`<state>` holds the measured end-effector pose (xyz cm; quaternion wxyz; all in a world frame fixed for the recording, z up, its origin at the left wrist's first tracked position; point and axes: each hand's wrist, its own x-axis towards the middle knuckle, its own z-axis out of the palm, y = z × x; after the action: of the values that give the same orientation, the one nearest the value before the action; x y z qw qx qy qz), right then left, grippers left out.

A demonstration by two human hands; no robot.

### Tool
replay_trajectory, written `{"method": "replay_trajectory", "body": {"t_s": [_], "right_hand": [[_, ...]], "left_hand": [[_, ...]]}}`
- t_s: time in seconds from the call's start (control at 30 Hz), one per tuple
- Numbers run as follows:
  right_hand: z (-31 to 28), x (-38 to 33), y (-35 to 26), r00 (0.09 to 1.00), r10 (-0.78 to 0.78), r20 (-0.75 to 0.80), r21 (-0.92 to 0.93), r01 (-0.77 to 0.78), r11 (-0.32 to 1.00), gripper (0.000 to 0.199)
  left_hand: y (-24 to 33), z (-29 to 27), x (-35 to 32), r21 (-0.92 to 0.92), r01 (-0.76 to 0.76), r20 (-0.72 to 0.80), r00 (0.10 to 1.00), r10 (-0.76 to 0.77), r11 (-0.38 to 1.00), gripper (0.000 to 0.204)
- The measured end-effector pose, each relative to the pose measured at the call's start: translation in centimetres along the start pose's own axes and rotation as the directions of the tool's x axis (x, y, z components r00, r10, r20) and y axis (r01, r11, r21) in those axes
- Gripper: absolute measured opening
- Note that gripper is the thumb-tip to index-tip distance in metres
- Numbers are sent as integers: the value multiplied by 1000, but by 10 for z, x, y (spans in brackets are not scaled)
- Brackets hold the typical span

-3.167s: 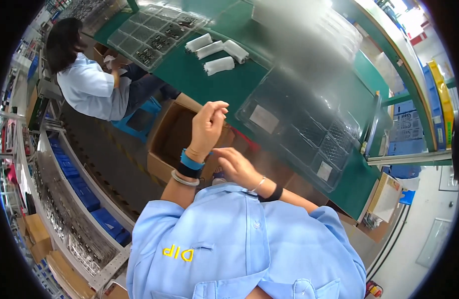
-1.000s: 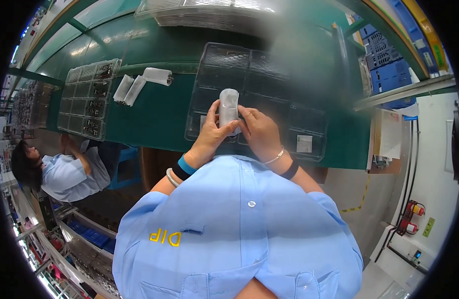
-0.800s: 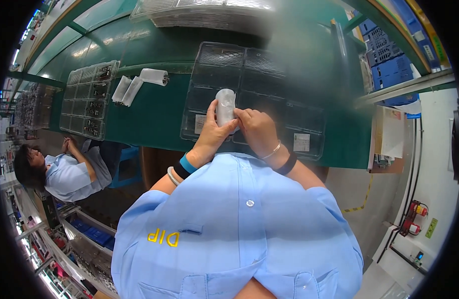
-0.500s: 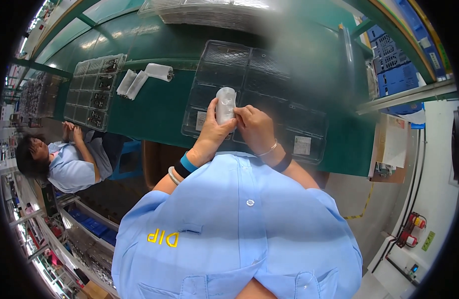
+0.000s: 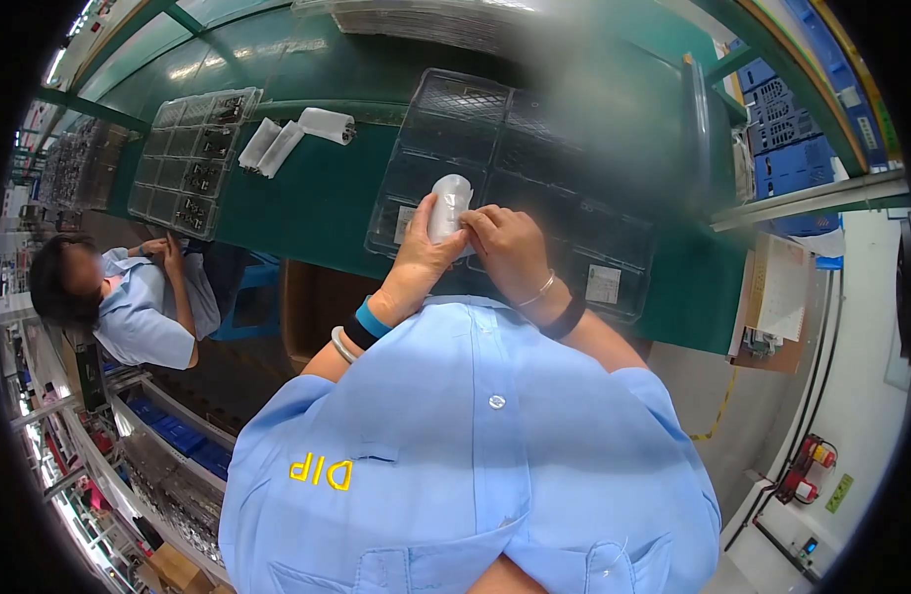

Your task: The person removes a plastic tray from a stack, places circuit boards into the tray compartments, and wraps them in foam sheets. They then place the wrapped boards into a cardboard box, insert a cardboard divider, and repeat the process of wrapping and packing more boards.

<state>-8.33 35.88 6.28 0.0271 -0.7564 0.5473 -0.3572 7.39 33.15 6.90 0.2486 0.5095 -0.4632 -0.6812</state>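
Note:
A white plastic-wrapped roll (image 5: 449, 206), standing lengthwise away from me, is held in my left hand (image 5: 422, 255), with the thumb and fingers closed around its lower part. My right hand (image 5: 509, 249) is closed in a pinch against the roll's right edge; the bit of wrapping between its fingertips is too small to make out. Both hands are above a clear divided plastic tray (image 5: 437, 129) on the green bench. To the left on the bench lie more white wrapped rolls (image 5: 327, 125), with dark ends showing on one of them.
At the left stands another clear compartment tray (image 5: 178, 158) with dark small parts in it. A co-worker (image 5: 129, 297) in a light blue shirt sits beyond. Stacked clear trays (image 5: 426, 25) are at the back. Blue crates (image 5: 787, 153) and a papered board (image 5: 777, 287) are on the right.
The view has shifted slightly. My hands keep about the same grip on the roll, which tips a little. The co-worker's hands and head have moved.

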Motion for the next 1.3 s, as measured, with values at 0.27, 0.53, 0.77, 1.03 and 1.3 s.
{"method": "replay_trajectory", "body": {"t_s": [0.27,0.53,0.77,1.03,1.3], "right_hand": [[9,-4,-1,992,52,114,8,-53,999,14],[21,-17,-10,926,374,40,353,-363,862,13],[22,-18,-4,795,525,305,544,-598,589,17],[29,-6,-1,813,439,382,464,-580,670,21],[26,13,-11,981,121,149,310,-163,937,8]], "left_hand": [[-10,-8,-2,25,1,8,1000,-2,1000,76],[-3,-14,-15,-53,1,96,995,5,999,74],[-5,-14,-15,-109,-19,90,996,28,994,79],[-24,-17,-5,355,-198,-108,962,250,914,71],[-59,-25,14,252,-475,-53,864,502,843,84]]}}
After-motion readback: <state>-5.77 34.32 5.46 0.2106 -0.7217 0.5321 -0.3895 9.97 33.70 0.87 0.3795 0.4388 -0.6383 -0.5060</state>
